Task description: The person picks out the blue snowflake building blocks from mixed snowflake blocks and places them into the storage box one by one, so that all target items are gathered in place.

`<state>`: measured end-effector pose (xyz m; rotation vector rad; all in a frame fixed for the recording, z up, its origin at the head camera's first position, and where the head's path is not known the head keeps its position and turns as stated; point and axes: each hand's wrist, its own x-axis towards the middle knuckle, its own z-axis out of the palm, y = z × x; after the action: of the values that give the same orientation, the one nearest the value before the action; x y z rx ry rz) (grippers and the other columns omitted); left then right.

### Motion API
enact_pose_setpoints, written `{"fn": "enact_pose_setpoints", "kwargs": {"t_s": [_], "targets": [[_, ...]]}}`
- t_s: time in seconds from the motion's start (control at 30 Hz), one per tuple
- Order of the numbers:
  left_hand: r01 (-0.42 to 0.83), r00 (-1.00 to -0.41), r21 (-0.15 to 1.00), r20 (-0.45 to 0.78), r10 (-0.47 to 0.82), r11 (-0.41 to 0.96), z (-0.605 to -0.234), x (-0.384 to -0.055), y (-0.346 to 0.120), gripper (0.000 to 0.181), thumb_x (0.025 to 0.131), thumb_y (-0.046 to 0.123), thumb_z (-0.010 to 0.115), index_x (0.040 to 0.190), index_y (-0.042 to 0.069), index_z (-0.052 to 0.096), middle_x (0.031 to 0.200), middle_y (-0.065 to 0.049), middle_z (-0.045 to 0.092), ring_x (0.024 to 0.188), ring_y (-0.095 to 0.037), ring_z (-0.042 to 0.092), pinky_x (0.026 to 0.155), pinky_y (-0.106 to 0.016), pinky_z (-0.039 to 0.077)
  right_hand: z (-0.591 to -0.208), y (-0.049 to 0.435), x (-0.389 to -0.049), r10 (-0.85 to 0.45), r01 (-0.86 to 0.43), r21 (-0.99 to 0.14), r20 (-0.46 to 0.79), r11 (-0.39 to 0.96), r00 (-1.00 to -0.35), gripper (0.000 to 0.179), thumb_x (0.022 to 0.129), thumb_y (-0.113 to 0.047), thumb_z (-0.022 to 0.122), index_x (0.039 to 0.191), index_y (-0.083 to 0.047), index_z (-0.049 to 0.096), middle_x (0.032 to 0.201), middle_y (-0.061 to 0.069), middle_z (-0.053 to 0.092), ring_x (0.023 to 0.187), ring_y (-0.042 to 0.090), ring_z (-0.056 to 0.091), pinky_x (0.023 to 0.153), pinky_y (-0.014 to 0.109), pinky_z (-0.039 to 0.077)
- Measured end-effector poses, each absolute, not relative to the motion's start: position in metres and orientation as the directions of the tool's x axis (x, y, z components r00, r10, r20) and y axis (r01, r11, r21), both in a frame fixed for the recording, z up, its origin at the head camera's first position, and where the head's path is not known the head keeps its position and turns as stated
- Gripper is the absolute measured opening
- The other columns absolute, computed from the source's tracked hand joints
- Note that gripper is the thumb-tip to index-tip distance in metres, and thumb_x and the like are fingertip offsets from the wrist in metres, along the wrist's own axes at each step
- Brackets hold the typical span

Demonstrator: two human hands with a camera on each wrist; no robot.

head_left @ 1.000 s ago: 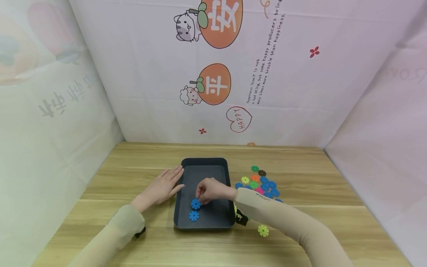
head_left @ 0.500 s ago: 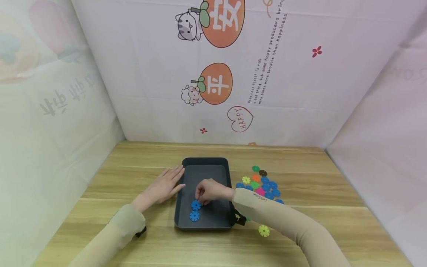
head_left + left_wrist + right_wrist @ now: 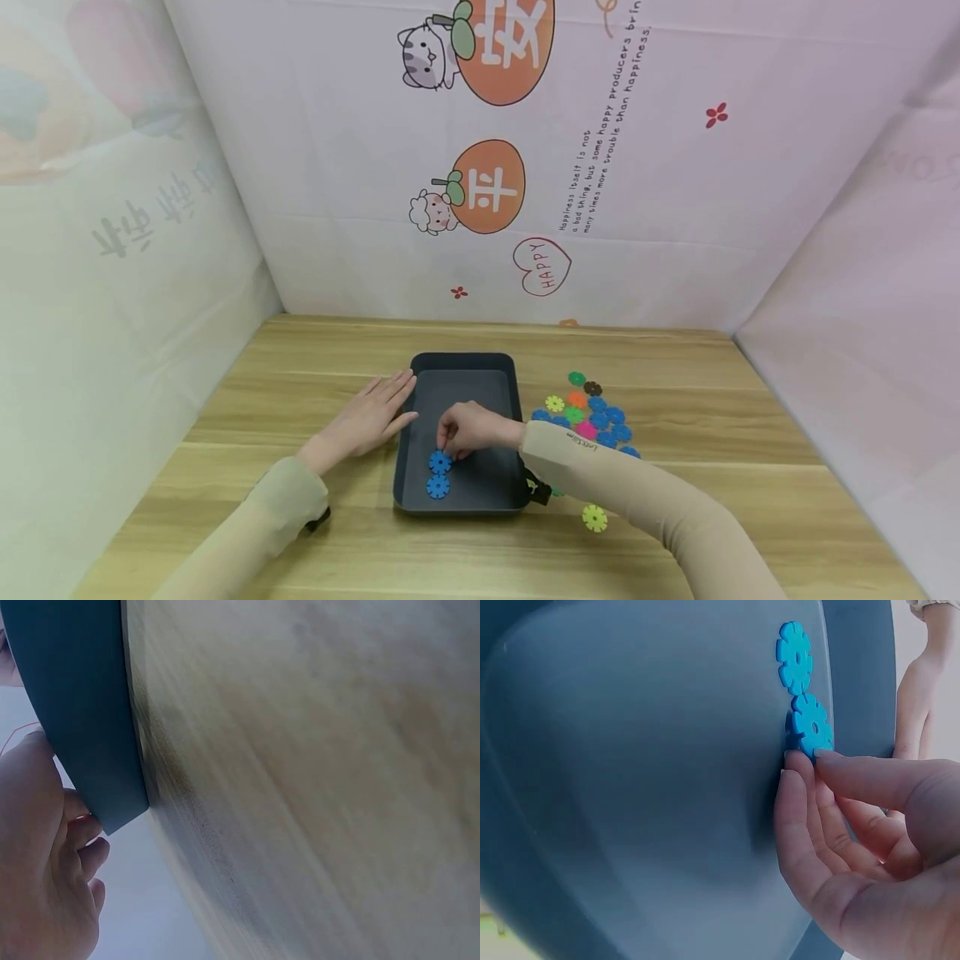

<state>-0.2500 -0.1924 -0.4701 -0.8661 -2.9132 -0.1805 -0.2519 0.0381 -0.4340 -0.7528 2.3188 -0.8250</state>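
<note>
Inside the dark grey tray [image 3: 480, 392], two blue notched plastic discs lie one above the other near the left wall. My right hand [image 3: 472, 429] pinches the upper blue disc [image 3: 813, 724] by its edge between thumb and fingers. In the right wrist view this disc is slightly tilted and meets the lower blue disc [image 3: 795, 658], which lies flat on the tray floor. My left hand [image 3: 367, 417] rests with extended fingers on the tray's left rim. The left wrist view shows that hand [image 3: 45, 855] against the outer side of the tray [image 3: 82, 697].
Right of the tray, several loose notched discs in blue, green, yellow, orange, pink and brown lie in a pile [image 3: 598, 419] on the wooden table [image 3: 337, 533]. A single yellow disc [image 3: 595, 518] lies nearer the front. A printed cloth [image 3: 360, 208] stands behind the table.
The pinched disc has come down a little toward the lower disc, closing the small gap between them. My left hand stays on the rim.
</note>
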Motion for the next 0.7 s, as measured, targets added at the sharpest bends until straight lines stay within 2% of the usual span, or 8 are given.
{"fn": "enact_pose_setpoints", "kwargs": {"t_s": [0.7], "targets": [[0.548,-0.834,0.090,0.130,0.536,0.832,-0.4717,-0.2511,-0.1932,0.065,0.105,0.044,0.045,0.154,0.003,0.034,0.162,-0.015,0.032,0.149,-0.033,0.034,0.122,-0.055,0.027,-0.4335,0.0398,-0.2541,-0.659,-0.329,-0.679,-0.303,0.656,-0.688,0.005,0.089,0.001,0.068,0.089,-0.002,0.072,0.084,0.011,0.074,0.078,0.024,0.072,0.071,0.035,0.062]]}}
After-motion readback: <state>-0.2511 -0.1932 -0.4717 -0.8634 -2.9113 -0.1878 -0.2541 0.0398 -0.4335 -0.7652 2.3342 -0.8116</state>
